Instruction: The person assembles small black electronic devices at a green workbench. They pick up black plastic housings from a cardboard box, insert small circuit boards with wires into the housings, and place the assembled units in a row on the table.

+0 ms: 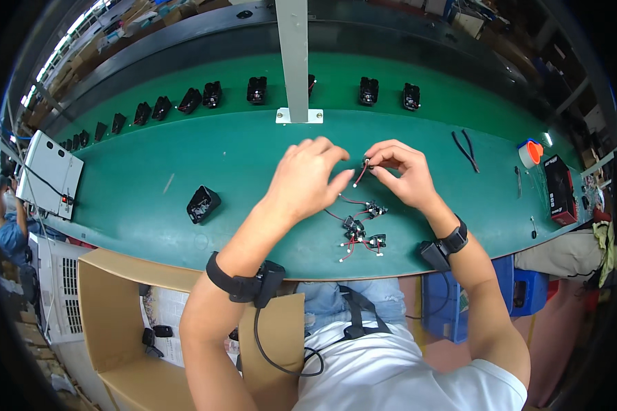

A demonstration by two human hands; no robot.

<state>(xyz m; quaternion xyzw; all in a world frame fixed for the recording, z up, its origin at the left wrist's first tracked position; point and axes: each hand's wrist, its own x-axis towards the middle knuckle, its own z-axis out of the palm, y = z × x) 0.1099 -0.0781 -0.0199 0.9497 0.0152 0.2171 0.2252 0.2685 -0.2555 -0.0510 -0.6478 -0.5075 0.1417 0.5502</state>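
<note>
My right hand (406,172) pinches a small black part (366,164) from which a red and black wire with a white plug hangs down. Close to its left, my left hand (307,179) hovers over the green mat with thumb and fingers apart and nothing in it. Below the hands lies a loose pile of similar wired parts (356,229), their red leads ending in white plugs. An open black housing (203,204) with small pieces inside sits on the mat, left of my left forearm.
A row of black housings (256,90) runs along the green strip behind the grey post (295,68). Pliers (467,151), an orange and white tape roll (530,153) and a black box (559,190) lie at right. A white case (48,175) stands left; a cardboard box (110,322) is below.
</note>
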